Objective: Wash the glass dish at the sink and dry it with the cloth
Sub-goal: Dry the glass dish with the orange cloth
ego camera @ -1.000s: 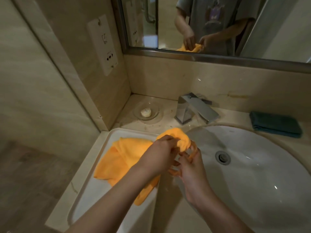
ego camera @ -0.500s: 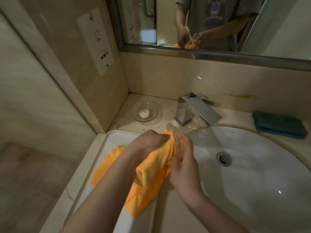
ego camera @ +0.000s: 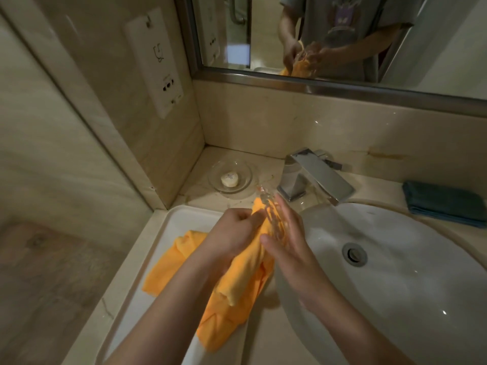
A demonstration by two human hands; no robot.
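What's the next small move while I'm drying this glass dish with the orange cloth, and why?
Probably turn the glass dish a little in your right hand so the orange cloth meets a fresh part. Your left hand grips the cloth against one face of the dish, which stands on edge; its top rim pokes out uncovered.

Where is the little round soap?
In the head view, the soap sits in a glass dish on the counter's back left corner, left of the faucet.
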